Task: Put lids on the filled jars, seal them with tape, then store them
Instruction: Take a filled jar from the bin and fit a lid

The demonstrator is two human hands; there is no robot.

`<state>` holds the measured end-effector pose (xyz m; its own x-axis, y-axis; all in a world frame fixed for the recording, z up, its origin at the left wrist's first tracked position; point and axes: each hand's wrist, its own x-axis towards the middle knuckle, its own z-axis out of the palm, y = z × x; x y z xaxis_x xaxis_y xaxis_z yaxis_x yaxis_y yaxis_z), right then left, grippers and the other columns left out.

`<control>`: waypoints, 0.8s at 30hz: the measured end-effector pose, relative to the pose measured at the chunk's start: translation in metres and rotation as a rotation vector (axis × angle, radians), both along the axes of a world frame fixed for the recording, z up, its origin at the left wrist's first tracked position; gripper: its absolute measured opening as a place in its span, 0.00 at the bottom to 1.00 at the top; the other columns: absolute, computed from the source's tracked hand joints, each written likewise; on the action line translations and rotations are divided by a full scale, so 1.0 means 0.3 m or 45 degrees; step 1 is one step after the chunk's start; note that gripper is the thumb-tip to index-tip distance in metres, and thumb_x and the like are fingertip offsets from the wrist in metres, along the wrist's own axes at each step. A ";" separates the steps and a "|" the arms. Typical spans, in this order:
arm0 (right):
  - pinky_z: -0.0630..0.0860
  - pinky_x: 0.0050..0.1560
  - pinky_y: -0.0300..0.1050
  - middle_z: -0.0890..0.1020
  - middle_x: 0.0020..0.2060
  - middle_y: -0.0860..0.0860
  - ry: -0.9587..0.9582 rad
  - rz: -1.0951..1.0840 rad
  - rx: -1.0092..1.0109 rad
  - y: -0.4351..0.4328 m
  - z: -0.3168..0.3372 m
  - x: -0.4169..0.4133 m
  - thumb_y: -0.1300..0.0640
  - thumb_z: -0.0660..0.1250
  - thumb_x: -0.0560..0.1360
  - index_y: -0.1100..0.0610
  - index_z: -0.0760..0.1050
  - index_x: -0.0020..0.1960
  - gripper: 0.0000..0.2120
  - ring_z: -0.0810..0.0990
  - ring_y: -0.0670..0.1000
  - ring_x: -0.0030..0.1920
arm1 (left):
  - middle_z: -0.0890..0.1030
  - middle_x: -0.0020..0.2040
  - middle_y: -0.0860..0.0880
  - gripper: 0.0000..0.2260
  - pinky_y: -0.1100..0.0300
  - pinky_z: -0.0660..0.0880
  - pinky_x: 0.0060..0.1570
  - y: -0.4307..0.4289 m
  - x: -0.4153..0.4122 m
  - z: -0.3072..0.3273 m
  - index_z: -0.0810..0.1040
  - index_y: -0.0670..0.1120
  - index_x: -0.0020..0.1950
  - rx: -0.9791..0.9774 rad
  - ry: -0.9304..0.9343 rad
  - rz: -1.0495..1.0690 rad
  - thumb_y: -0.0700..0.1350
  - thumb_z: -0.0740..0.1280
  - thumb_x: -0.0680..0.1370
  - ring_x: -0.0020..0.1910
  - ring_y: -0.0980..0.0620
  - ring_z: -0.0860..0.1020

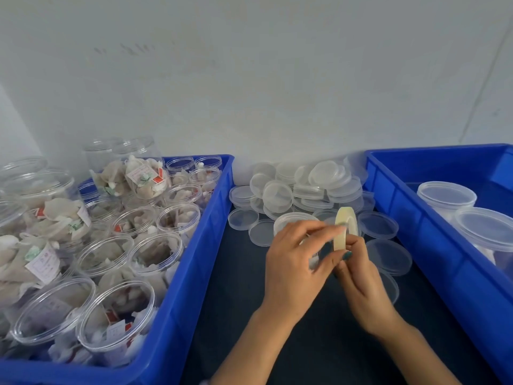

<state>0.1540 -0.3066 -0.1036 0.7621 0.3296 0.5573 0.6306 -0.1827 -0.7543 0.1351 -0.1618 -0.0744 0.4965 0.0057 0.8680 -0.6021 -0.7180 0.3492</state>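
— What's nearest?
— My right hand (361, 279), fingers curled round the lower edge of the tape roll (344, 226). My left hand (294, 259) pinches the same roll.
— The jar?
— A lidded jar (291, 219) stands on the dark worktop (236, 301) just beyond my left fingers, loose lids (305, 184) behind it. Left of the fingers, a blue bin (194, 259) of open filled jars (116, 315); right, a second bin (416, 232) holding sealed jars (447, 194).

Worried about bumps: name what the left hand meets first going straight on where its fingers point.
The tape roll, held by the right hand; the left hand seems to touch its rim with its fingertips, though depth is unclear.
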 end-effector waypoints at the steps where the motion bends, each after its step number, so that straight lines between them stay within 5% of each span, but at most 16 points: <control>1: 0.76 0.37 0.63 0.78 0.40 0.56 -0.026 -0.009 -0.018 0.003 0.000 -0.003 0.45 0.56 0.82 0.47 0.66 0.61 0.10 0.78 0.54 0.36 | 0.80 0.54 0.54 0.11 0.55 0.79 0.52 -0.006 -0.003 -0.004 0.85 0.50 0.58 -0.067 0.005 -0.041 0.47 0.75 0.76 0.54 0.55 0.79; 5: 0.76 0.42 0.55 0.79 0.46 0.44 -0.096 -0.010 -0.117 0.000 -0.006 -0.010 0.47 0.55 0.79 0.43 0.64 0.65 0.15 0.79 0.51 0.44 | 0.83 0.47 0.54 0.05 0.55 0.80 0.49 0.002 -0.009 -0.009 0.87 0.48 0.48 -0.299 0.057 -0.065 0.42 0.78 0.73 0.49 0.53 0.82; 10: 0.71 0.44 0.40 0.75 0.48 0.38 -0.195 -0.032 -0.190 0.005 -0.012 -0.011 0.48 0.54 0.81 0.48 0.63 0.72 0.20 0.77 0.48 0.46 | 0.83 0.45 0.58 0.07 0.64 0.75 0.49 0.016 -0.021 0.019 0.85 0.49 0.50 -0.334 0.148 -0.129 0.40 0.77 0.74 0.45 0.57 0.80; 16: 0.75 0.40 0.45 0.77 0.45 0.44 -0.330 -0.210 -0.264 -0.015 0.001 0.007 0.52 0.56 0.80 0.54 0.69 0.66 0.16 0.77 0.46 0.43 | 0.76 0.38 0.70 0.05 0.76 0.64 0.36 0.008 -0.073 0.023 0.77 0.56 0.47 -0.179 0.407 -0.114 0.55 0.70 0.75 0.32 0.67 0.72; 21: 0.76 0.33 0.49 0.77 0.39 0.45 -0.389 -0.286 -0.335 -0.038 -0.012 0.015 0.52 0.56 0.79 0.55 0.68 0.66 0.16 0.76 0.46 0.36 | 0.77 0.49 0.59 0.15 0.66 0.72 0.37 0.028 -0.113 -0.015 0.76 0.53 0.55 -0.400 0.240 -0.019 0.59 0.73 0.74 0.36 0.54 0.75; 24: 0.74 0.33 0.43 0.78 0.39 0.47 -0.465 -0.311 -0.379 -0.038 -0.012 0.012 0.55 0.56 0.78 0.57 0.68 0.65 0.17 0.75 0.47 0.35 | 0.75 0.55 0.60 0.25 0.67 0.74 0.38 0.036 -0.109 -0.009 0.76 0.55 0.60 -0.071 0.265 0.127 0.66 0.74 0.69 0.41 0.60 0.74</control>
<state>0.1578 -0.3179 -0.1072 0.6104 0.3510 0.7101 0.7548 -0.5296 -0.3871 0.1024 -0.1510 -0.0771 0.6591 0.1085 0.7442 -0.4404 -0.7464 0.4989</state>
